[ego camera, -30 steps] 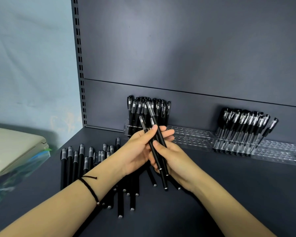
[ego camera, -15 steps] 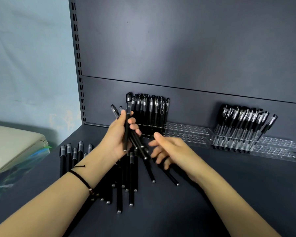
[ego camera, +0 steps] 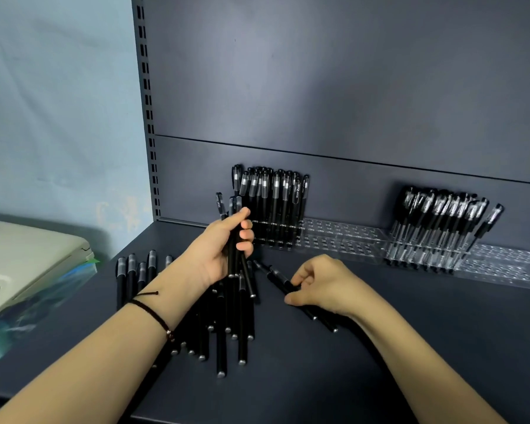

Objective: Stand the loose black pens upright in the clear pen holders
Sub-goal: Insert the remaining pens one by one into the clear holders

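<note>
Loose black pens (ego camera: 224, 328) lie before clear pen holders (ego camera: 334, 237), printer (ego camera: 28, 255) at left.

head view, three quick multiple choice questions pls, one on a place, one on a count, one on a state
1. Where do the clear pen holders stand?
A. at the front edge
B. along the back panel
C. on top of a beige machine

2. How many clusters of standing pens do they hold?
A. one
B. two
C. four

3. What is the left hand doing?
A. lying flat and empty
B. lifting a holder
C. gripping a bundle of pens

Answers: 1 B, the holders line the foot of the back panel. 2 B, one cluster stands at the left end and another further right. 3 C, its fingers curl round several pens held upright.
</note>
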`<state>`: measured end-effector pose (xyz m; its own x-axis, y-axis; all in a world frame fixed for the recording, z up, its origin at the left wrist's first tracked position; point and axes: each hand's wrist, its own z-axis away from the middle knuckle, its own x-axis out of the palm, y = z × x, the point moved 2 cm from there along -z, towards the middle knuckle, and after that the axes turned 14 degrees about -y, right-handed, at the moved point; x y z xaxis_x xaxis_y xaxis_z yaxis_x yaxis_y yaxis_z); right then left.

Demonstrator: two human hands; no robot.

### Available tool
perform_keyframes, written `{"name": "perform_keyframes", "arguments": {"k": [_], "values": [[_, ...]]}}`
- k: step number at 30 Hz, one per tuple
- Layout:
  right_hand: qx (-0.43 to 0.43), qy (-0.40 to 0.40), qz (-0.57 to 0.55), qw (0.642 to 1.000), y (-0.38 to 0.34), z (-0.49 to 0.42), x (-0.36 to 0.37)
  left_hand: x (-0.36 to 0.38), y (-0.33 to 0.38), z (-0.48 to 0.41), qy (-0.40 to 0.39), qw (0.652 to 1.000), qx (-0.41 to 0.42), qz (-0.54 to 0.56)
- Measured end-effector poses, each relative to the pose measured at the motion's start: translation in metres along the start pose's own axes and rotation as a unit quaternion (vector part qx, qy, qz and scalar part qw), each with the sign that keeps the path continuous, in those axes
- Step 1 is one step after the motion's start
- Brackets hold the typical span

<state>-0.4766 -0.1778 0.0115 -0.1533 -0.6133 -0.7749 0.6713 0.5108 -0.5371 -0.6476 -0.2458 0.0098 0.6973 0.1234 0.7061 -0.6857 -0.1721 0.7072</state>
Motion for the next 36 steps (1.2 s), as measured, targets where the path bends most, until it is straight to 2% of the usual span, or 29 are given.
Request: {"name": "perform_keyframes", "arguments": {"k": [6,8,10,11,13,15,19,23,27,30,33,36], "values": [[0.004,-0.034,0.009,0.999,0.009,0.000,-0.007,0.006,-0.009,0.002,0.005,0.997,-0.050,-0.056],[0.004,-0.014,0.005,1.000,0.010,0.000,-0.009,0.008,-0.010,0.004,0.011,0.997,-0.050,-0.052],[-0.010,0.026,-0.057,0.998,0.011,0.000,-0.011,0.009,-0.010,0.004,0.027,0.998,-0.042,-0.043],[-0.032,0.039,-0.127,0.991,0.011,0.000,-0.011,0.010,-0.009,0.005,0.033,0.998,-0.036,-0.046],[-0.094,0.032,-0.283,0.954,0.008,-0.003,-0.009,0.012,-0.010,0.004,0.030,0.997,-0.021,-0.069],[-0.147,0.005,-0.374,0.916,-0.001,-0.005,-0.003,0.014,-0.013,0.003,0.013,0.996,-0.008,-0.089],[-0.206,-0.036,-0.441,0.873,-0.016,-0.007,0.011,0.019,-0.020,0.005,-0.058,0.988,-0.034,-0.136],[-0.214,-0.033,-0.454,0.864,-0.016,-0.009,0.014,0.024,-0.025,0.007,-0.101,0.983,-0.043,-0.147],[-0.198,-0.013,-0.459,0.866,-0.014,-0.013,0.016,0.024,-0.024,0.008,-0.088,0.976,-0.029,-0.197],[-0.190,0.008,-0.458,0.868,-0.015,-0.014,0.017,0.020,-0.005,0.005,-0.058,0.991,0.053,-0.112],[-0.159,0.045,-0.343,0.925,-0.015,-0.013,0.021,0.005,0.026,0.005,-0.051,0.992,0.108,-0.041],[-0.118,0.082,-0.219,0.965,-0.017,-0.014,0.028,-0.011,0.045,0.007,-0.062,0.992,0.105,-0.029]]}}
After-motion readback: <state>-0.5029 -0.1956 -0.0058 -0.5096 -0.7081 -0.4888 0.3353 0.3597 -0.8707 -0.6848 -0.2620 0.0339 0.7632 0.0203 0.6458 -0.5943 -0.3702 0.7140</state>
